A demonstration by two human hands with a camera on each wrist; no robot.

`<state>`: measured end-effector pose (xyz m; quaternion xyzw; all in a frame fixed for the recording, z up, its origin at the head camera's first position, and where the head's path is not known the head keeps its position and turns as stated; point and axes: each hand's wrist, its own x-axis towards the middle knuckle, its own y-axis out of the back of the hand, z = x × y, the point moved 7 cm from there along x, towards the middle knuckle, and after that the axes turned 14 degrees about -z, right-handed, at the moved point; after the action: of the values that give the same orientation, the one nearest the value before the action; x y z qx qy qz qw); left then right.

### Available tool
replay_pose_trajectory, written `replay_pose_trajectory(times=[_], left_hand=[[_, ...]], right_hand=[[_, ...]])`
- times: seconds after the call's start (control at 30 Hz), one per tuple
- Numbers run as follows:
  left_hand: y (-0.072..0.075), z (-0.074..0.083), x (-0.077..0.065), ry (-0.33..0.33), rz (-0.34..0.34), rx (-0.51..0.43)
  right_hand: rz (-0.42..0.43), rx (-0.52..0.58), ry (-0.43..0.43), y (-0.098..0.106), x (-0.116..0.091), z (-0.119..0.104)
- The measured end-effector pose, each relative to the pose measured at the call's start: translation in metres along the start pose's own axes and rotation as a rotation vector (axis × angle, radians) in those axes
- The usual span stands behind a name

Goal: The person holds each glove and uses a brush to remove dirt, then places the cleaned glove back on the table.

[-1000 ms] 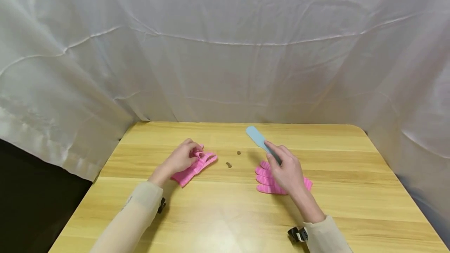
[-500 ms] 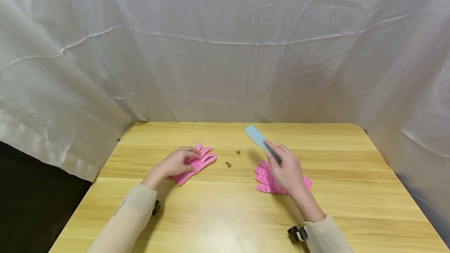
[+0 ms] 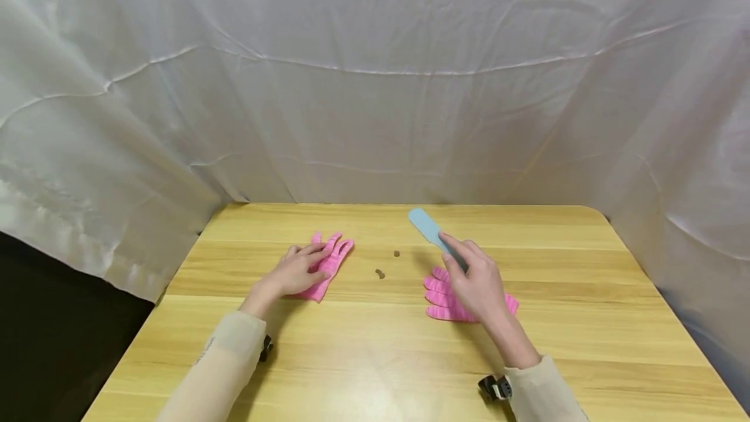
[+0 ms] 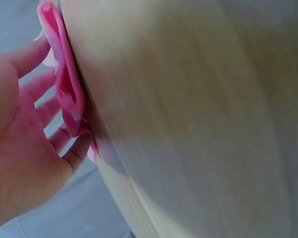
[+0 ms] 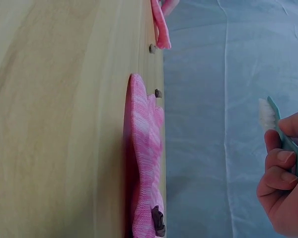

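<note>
Right hand is gripping a blue brush above one pink glove, left hand, splayed, is touching another pink glove, brown bits are lying on the table between

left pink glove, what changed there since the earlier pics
The left glove, bunched at first, is spread out and turned, pointing more forward. The left hand, curled over it before, now touches it with straighter fingers. Right hand, brush, right glove and brown bits stayed put.
</note>
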<state>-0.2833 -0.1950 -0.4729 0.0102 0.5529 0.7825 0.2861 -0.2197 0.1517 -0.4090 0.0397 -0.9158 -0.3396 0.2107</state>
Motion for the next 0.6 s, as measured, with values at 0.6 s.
replay_pose_trajectory(times=[0.6], left_hand=[[0.017, 0.017, -0.013, -0.056, 0.126, -0.094]], right_hand=[[0.083, 0.049, 0.03, 0.035, -0.01, 0.001]])
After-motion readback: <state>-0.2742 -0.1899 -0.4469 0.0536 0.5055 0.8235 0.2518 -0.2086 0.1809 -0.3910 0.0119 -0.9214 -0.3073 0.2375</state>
